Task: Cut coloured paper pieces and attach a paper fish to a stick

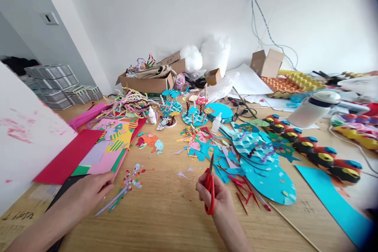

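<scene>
My right hand [217, 193] is closed around a pair of scissors [210, 189] with red handles, blades pointing up and away from me, above the bare wood. My left hand [102, 185] lies at the near edge of a pile of coloured paper sheets [100, 153], its fingers bent and pressed together. Whatever is under those fingers is hidden. A black flat object [66, 185] shows partly beneath my left forearm. Between the hands lie small patterned paper scraps and strips [132, 181]. Beyond them are orange and blue paper fish [152, 141].
Turquoise ovals [271, 181] with wavy paper layers, red strips [251, 193] and a thin stick [295, 226] lie right. Two glue bottles [152, 116] stand farther back. Painted egg-carton pieces [319, 153] and a white lidded container [313, 108] are at right; cardboard boxes [147, 84] line the wall.
</scene>
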The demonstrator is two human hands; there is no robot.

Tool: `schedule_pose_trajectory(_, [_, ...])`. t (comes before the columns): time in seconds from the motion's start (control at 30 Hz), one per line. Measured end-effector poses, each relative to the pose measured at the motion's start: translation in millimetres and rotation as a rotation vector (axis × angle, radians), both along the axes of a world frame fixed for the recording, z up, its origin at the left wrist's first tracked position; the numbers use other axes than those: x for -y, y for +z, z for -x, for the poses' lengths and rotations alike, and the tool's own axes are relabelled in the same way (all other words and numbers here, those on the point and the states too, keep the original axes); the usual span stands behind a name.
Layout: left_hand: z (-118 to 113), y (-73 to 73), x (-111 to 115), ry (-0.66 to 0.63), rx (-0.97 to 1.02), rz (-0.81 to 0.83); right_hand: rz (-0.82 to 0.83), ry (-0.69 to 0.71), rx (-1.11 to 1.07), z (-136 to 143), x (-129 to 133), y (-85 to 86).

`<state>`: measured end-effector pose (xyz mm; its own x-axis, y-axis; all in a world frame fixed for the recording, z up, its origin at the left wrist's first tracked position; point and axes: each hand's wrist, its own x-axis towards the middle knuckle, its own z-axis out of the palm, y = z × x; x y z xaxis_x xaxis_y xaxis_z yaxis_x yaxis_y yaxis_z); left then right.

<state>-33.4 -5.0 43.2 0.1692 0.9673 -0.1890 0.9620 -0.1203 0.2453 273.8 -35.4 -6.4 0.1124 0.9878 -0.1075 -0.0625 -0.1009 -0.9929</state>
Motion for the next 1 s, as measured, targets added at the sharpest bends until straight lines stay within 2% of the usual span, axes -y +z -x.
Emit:
schedule_pose_trajectory(0.1, [-33.3,10.7,-7.1,-0.101,0.102,-0.047,-0.022,-0.011,0.03,-0.9,-0.7,1.6])
schedule_pose_trajectory(0.2, [-75.0,12.8,-20.9,-0.233,0.147,-0.048,-0.008,0.005,0.042,-3.7,0.7,8.6])
schedule_pose_trajectory(0.33, [-120.0,6.3,-50.5,-0.37,0.09,-0.09,0.007,0.107,0.134,-8.2,3.3,23.5])
schedule_pose_trajectory(0.43, [-142.3,-5.5,-76.0,-0.422,0.033,-0.052,-0.027,0.158,0.251,-6.2,-0.8,25.8])
schedule_pose_trajectory(0.5, [-153.0,-16.6,-91.1,-0.419,0.007,-0.044,-0.073,0.138,0.298,-2.8,-6.9,19.0])
schedule_pose_trajectory(0.6, [-163.7,-33.1,-107.2,-0.4,-0.03,-0.049,-0.167,0.033,0.337,0.1,-17.2,1.1])
schedule_pose_trajectory(0.73, [-171.0,-45.0,-113.5,-0.384,-0.06,-0.069,-0.204,-0.025,0.402,-4.4,-25.1,-17.1])
schedule_pose_trajectory(1.0, [-176.7,-55.9,-114.0,-0.361,-0.062,-0.087,-0.185,-0.039,0.382,-9.7,-26.3,-17.1])
